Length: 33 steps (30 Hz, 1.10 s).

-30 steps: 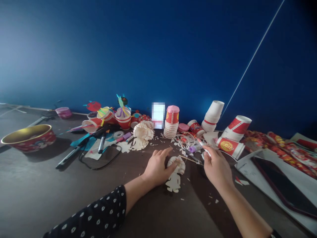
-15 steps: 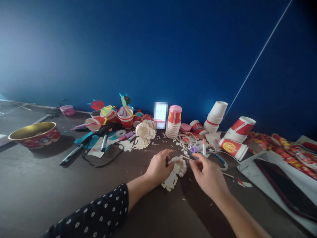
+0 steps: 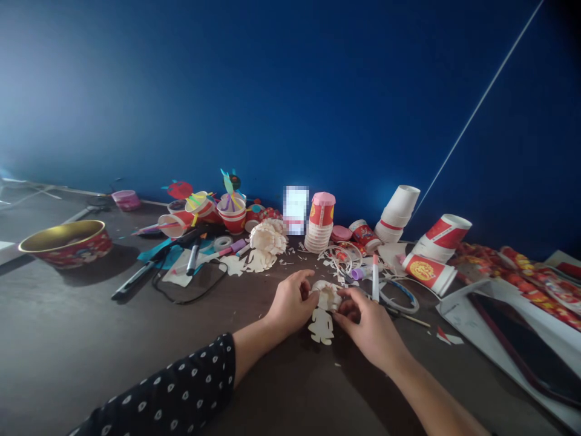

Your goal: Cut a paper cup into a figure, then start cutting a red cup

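A white paper cut-out figure (image 3: 321, 327) lies on the dark table between my hands, its ruffled, bowl-like head (image 3: 327, 295) pointing away from me and its flat body toward me. My left hand (image 3: 293, 301) grips the left edge of the head between thumb and fingers. From the other side, my right hand (image 3: 363, 318) pinches the head's right edge with bent fingers. Some of its fingertips are hidden. Beyond the left hand rests a similar ruffled white paper piece (image 3: 267, 237). A white marker with an orange tip (image 3: 375, 278) stands just past my right hand.
A stack of paper cups (image 3: 319, 227) stands at the back, with more cups (image 3: 397, 215) to its right. On the left are a gold-lined bowl (image 3: 68, 245) and a black pen (image 3: 140, 280). A dark phone (image 3: 521, 339) lies in a white tray at right.
My right hand has moved left and toward me, onto the paper head. The thin pale stick at its fingertips is no longer visible there. The figure has turned more upright.
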Each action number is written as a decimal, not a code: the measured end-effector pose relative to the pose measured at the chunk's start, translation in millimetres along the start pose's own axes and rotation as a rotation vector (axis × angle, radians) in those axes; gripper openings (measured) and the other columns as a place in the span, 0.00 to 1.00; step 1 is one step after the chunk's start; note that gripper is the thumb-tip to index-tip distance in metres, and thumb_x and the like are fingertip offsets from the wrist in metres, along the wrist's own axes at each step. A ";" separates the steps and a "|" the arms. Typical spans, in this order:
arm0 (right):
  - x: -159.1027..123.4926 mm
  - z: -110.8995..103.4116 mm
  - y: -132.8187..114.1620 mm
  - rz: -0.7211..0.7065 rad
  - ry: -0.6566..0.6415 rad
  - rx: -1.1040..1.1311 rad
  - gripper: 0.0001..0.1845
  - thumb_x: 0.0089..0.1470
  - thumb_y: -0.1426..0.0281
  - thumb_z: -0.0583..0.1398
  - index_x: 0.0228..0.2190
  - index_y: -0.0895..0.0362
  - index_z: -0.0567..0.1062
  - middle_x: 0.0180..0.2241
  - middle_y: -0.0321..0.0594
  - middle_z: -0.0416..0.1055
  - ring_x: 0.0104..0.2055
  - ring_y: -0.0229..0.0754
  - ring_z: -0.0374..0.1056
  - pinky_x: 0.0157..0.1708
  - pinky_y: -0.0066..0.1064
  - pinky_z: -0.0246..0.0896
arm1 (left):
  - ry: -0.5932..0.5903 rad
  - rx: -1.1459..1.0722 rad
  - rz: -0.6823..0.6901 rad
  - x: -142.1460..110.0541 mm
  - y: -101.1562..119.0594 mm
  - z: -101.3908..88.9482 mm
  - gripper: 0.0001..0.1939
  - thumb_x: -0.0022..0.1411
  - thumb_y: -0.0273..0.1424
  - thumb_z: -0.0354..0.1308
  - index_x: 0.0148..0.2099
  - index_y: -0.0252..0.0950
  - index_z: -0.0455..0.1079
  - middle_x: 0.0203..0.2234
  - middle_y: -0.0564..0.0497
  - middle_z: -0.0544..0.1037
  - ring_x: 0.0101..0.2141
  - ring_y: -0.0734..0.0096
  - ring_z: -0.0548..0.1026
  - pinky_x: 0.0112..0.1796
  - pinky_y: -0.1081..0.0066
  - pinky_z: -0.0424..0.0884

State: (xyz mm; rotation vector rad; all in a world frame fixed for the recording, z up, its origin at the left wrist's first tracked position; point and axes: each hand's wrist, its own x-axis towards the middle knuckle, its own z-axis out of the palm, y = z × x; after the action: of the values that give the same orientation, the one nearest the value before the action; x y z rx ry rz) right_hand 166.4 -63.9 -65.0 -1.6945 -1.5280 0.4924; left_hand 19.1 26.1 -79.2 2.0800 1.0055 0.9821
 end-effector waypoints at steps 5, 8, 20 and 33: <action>1.1 -0.2 3.6 -0.082 0.008 -0.057 0.08 0.46 0.72 0.58 0.32 0.52 0.72 0.22 0.35 0.73 0.25 0.43 0.69 0.26 0.31 0.60 | -0.003 0.096 0.052 -1.1 2.7 -0.8 0.14 0.48 0.28 0.54 0.40 0.32 0.70 0.24 0.52 0.68 0.23 0.76 0.65 0.27 0.73 0.65; 2.0 -0.9 3.6 -0.097 -0.007 -0.105 0.08 0.48 0.72 0.57 0.32 0.53 0.72 0.22 0.35 0.72 0.24 0.42 0.69 0.25 0.30 0.61 | 0.003 0.091 0.030 -1.3 2.8 -0.9 0.17 0.50 0.29 0.54 0.44 0.31 0.69 0.32 0.47 0.70 0.21 0.78 0.65 0.28 0.72 0.66; 2.2 -1.0 2.4 -0.098 -0.034 -0.154 0.11 0.49 0.70 0.58 0.38 0.52 0.69 0.24 0.33 0.72 0.24 0.39 0.69 0.26 0.28 0.63 | -0.035 0.075 0.060 0.6 3.3 1.6 0.09 0.49 0.26 0.54 0.35 0.34 0.71 0.24 0.52 0.73 0.24 0.75 0.67 0.27 0.75 0.63; 2.4 2.6 -3.4 -0.154 0.078 -0.103 0.10 0.51 0.69 0.56 0.38 0.54 0.68 0.32 0.40 0.74 0.33 0.44 0.72 0.32 0.32 0.66 | -0.068 -0.075 0.136 -8.1 11.7 2.4 0.13 0.49 0.27 0.55 0.40 0.35 0.68 0.29 0.51 0.73 0.24 0.76 0.68 0.26 0.76 0.64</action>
State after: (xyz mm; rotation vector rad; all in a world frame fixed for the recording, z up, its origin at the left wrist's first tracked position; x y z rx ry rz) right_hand 162.8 -60.9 -63.6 -1.6375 -1.6352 0.2691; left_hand 21.9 12.9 -74.3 2.1262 0.7899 0.9931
